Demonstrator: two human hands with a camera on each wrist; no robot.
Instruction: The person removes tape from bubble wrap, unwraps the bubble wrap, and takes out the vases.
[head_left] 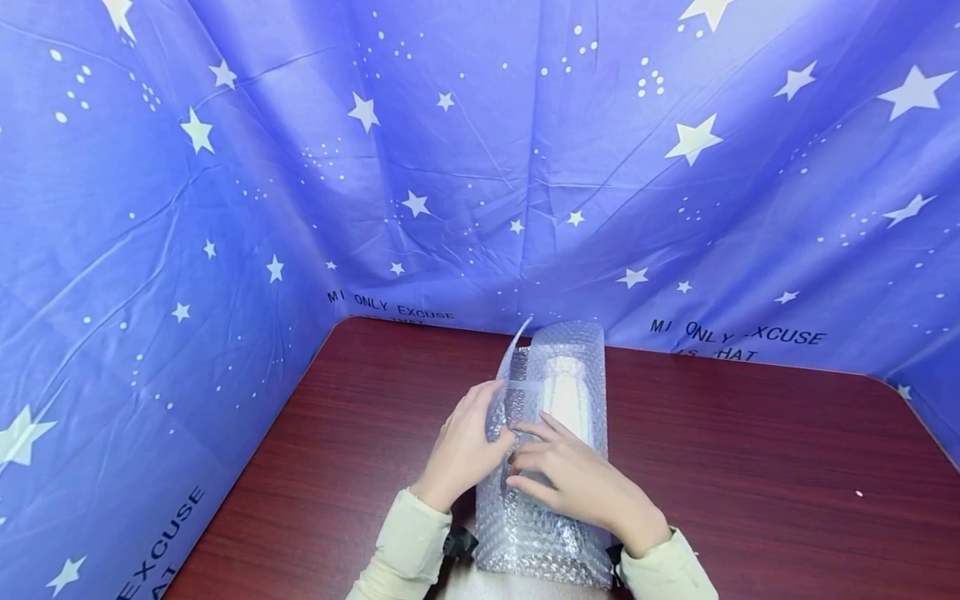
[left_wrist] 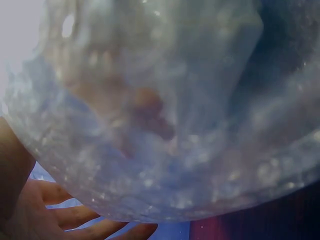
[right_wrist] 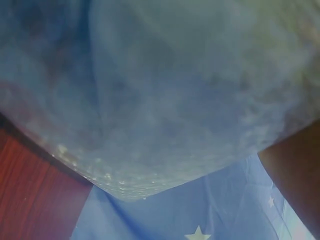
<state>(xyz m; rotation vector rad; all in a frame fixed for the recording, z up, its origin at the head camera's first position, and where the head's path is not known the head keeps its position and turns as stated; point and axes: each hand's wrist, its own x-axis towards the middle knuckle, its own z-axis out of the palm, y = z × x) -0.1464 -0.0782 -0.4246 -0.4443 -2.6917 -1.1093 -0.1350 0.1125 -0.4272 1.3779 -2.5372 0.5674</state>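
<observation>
Bubble wrap (head_left: 519,535), under right fingers (head_left: 536,450)

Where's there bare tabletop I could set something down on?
The table is bare between the left hand and the starred curtain. Right of the bubble wrap is a wider patch, bare apart from a small white speck. The middle is crowded: wrap, a white item showing through it, and the right hand.

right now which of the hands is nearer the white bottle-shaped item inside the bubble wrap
Right: the right hand lies over the bubble wrap at the near end of the white bottle-shaped item; the left hand is farther off, to the item's left.
</observation>
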